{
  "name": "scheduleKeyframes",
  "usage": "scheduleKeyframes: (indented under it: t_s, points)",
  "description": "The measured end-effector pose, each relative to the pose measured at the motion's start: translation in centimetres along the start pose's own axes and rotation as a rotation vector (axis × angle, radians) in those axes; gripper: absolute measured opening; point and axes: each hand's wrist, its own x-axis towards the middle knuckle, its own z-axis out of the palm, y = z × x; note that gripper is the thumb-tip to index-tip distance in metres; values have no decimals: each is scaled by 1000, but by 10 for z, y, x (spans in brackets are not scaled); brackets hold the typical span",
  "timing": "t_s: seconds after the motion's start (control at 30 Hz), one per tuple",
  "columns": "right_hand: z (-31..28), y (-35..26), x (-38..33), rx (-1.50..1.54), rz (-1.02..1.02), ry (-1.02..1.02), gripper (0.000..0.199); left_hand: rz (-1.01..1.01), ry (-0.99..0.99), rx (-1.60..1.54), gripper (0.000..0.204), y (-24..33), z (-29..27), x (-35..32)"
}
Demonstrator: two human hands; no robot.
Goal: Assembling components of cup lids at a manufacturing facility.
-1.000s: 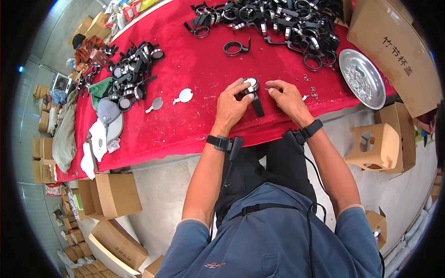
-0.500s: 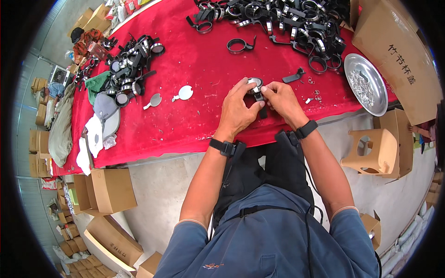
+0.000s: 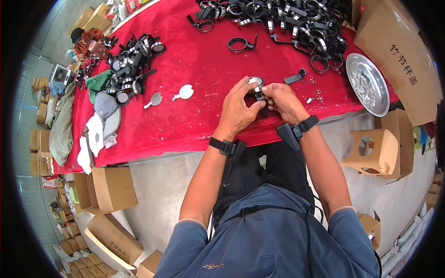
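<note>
Near the table's front edge, my left hand (image 3: 237, 110) grips a black and silver ring-shaped lid part (image 3: 263, 111) with a black tab hanging toward me. Its fingers curl over the ring's rim. On the other side, my right hand (image 3: 283, 103) pinches the same part where ring and tab join; whether a small pin is between the fingertips I cannot make out. A loose black tab piece (image 3: 295, 76) lies just beyond my right hand, close to several small metal clips (image 3: 318, 95). Farther off rests a single black ring with a tab (image 3: 238, 44).
A large pile of black ring parts (image 3: 306, 32) covers the far right of the red-covered table (image 3: 185, 125). A metal tray (image 3: 351, 69) of small clips stands at right, beside a cardboard box (image 3: 394, 55). Left are assembled lids (image 3: 127, 85), two discs and a grey cap (image 3: 106, 109).
My right wrist has turned a little and its fingers have shifted slightly at the joint of the part. My left hand stays nearly still around the ring.
</note>
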Motion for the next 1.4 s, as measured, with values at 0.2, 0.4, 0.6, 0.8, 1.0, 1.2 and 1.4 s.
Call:
scheduleKeyframes:
  t_s: [0.2, 0.4, 0.6, 0.8, 1.0, 1.2, 1.4]
  points:
    - [7, -1, -1, -198, -92, 82, 18, -5, -6, 15, 65, 2, 0, -1]
    - [7, 9, -1, -73, -90, 85, 22, -12, -2, 20, 62, 4, 1, -1]
    - [5, 22, 4, -47, -157, 96, 21, -71, 42, -31, 51, 3, 5, 4]
    - [10, 27, 4, -106, -223, 159, 21, -183, 3, -42, 42, 6, -4, 16]
    - [9, 33, 7, -196, -304, 241, 22, -207, 23, -24, 40, 12, -3, 18]
    - [10, 24, -6, -504, -486, 275, 21, -162, 44, 0, 39, 7, 1, 16]
    - [7, 27, -24, -771, -1033, 283, 17, -198, 36, -51, 39, 8, 0, 18]
